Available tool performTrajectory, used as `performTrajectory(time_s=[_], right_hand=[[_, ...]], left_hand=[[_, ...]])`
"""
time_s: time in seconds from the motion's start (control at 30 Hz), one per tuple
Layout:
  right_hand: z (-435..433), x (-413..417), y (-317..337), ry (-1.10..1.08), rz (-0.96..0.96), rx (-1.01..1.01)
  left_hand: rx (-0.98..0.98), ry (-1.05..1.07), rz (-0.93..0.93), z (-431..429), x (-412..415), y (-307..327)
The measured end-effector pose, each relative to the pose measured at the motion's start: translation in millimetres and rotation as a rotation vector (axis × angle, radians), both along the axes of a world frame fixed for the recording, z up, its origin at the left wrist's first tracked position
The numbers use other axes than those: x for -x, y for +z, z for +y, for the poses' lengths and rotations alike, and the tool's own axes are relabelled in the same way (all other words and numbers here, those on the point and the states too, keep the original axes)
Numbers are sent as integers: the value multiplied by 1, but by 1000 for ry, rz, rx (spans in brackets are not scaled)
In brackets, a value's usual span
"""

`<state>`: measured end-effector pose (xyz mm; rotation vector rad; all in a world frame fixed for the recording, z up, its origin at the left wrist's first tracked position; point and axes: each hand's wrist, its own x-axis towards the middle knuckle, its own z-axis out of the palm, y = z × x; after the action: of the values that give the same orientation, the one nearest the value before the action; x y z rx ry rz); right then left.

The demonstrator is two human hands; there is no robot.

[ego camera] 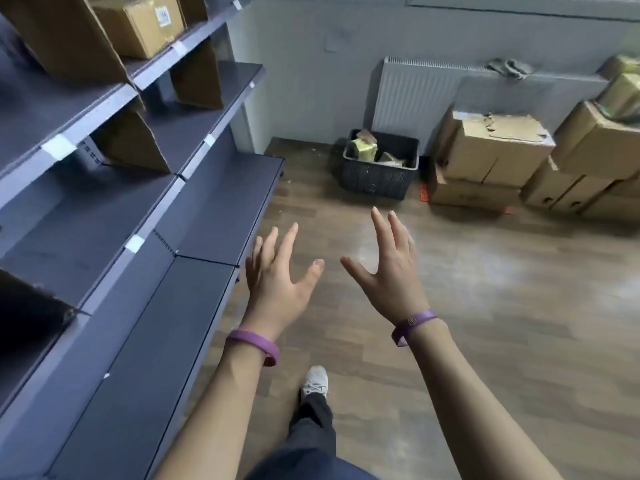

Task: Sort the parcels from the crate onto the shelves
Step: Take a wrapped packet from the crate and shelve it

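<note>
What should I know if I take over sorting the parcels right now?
Left hand: open, holding nothing, fingers spread.
Right hand: open, holding nothing.
Crate: on the floor ahead, in front of the radiator, with parcels inside.
Shelves: along the left side; one cardboard box sits on an upper shelf.
Left to do: go to the crate, take a parcel and shelve it, until none remain.

Bare floor (450, 306) runs to the crate (379, 174), between shelves (207, 209) and boxes (491, 150).
</note>
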<state>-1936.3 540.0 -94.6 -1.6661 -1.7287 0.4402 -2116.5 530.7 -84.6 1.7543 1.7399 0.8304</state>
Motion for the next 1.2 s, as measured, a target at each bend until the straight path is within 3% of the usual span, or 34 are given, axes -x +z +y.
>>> performTrajectory(time_s=[0.47, 0.83, 1.2], right_hand=[[238, -62, 15, -198, 8, -18], [448, -138, -15, -164, 78, 54], [660, -217, 0, -52, 86, 90]], left_hand=[[13, -229, 42, 274, -61, 11], [49, -169, 82, 473, -140, -11], [93, -106, 81, 667, -223, 5]])
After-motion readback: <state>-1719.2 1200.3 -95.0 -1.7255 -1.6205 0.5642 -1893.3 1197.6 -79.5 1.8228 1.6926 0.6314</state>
